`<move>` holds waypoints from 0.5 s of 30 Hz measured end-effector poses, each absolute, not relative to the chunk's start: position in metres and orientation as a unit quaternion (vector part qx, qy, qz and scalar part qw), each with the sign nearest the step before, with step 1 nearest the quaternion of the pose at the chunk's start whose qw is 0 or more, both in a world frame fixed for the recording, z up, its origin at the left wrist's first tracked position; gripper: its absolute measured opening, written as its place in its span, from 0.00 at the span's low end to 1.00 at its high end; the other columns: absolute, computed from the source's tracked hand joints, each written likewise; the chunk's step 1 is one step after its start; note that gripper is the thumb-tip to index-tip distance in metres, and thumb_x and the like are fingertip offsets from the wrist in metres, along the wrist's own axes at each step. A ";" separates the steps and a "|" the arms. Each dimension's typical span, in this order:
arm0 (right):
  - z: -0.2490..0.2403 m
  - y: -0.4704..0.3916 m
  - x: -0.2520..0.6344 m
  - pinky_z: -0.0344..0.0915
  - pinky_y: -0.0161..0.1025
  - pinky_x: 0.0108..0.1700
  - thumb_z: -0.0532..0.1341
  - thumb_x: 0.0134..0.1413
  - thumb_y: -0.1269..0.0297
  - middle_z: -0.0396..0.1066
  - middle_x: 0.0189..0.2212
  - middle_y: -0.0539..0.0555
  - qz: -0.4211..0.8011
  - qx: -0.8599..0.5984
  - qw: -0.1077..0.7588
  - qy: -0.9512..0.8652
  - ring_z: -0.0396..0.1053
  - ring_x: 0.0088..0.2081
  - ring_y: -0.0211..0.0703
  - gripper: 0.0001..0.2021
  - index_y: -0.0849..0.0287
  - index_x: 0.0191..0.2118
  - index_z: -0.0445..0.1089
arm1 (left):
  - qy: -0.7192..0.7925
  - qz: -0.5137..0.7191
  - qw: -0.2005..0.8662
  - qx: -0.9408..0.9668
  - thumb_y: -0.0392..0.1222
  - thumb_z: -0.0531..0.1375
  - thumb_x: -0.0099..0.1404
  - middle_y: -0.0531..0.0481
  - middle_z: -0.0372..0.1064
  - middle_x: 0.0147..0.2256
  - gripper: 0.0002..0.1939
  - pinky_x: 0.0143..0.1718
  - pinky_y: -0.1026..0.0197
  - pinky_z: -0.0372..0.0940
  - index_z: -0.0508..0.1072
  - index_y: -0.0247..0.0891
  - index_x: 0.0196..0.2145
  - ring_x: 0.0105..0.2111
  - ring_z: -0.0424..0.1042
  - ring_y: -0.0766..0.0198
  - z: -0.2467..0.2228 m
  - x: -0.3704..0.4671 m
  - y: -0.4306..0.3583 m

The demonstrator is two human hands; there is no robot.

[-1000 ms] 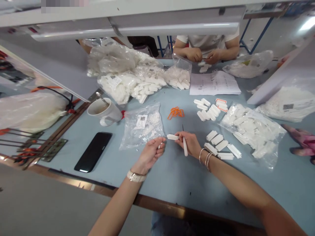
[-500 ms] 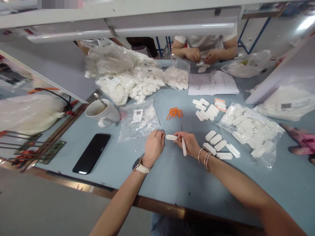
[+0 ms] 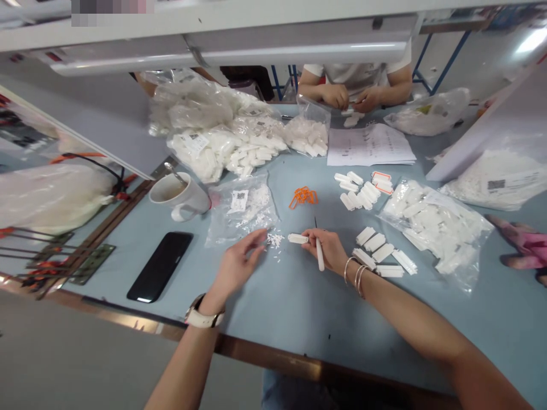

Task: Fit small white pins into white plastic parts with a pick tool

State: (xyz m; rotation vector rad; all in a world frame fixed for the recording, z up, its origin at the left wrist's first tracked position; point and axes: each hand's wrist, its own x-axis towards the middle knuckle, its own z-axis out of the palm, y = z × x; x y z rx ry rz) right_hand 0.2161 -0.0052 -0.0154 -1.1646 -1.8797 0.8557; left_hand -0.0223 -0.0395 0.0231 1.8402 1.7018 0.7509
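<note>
My left hand (image 3: pixel 239 261), with a watch on its wrist, holds nothing; its fingers are apart beside a small heap of tiny white parts (image 3: pixel 276 240). My right hand (image 3: pixel 327 249) is closed on a small oblong white plastic piece (image 3: pixel 296 238), held by its right end between the fingertips. The same hand also grips a white-handled tool (image 3: pixel 320 256) with a thin dark tip pointing away from me. Beyond the hands lies a pile of orange rectangular frames (image 3: pixel 304 196). Several white pieces (image 3: pixel 382 250) rest in rows to the right of my right hand.
A clear bag of tiny parts (image 3: pixel 245 205), a mug with a spoon (image 3: pixel 177 196) and a black phone (image 3: pixel 160 266) occupy the left. More white pieces (image 3: pixel 359 191), a bag (image 3: pixel 436 228) and papers (image 3: pixel 370 144) are on the right and beyond. Across the table, a co-worker's hands (image 3: pixel 352 98) handle small parts.
My left hand has moved left and toward me, away from the white piece, and its fingers have opened. The heap of tiny parts now shows. My right hand has stayed in place.
</note>
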 end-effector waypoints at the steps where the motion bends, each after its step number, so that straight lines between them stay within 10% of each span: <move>1: -0.015 -0.005 0.216 0.62 0.34 0.37 0.63 0.47 0.72 0.76 0.32 0.50 0.334 -0.455 0.377 -0.734 0.69 0.30 0.38 0.09 0.57 0.23 0.62 | 0.650 0.262 0.225 0.677 0.51 0.54 0.61 0.43 0.75 0.44 0.22 0.42 0.55 0.69 0.69 0.39 0.50 0.38 0.76 0.56 0.024 -0.029 -0.044; 15: -0.016 -0.006 0.217 0.63 0.34 0.37 0.63 0.48 0.71 0.76 0.32 0.50 0.325 -0.463 0.368 -0.738 0.69 0.30 0.39 0.09 0.56 0.23 0.63 | 0.730 0.161 0.155 0.645 0.40 0.54 0.55 0.47 0.75 0.29 0.07 0.35 0.58 0.65 0.72 0.40 0.28 0.29 0.73 0.57 0.014 -0.039 -0.046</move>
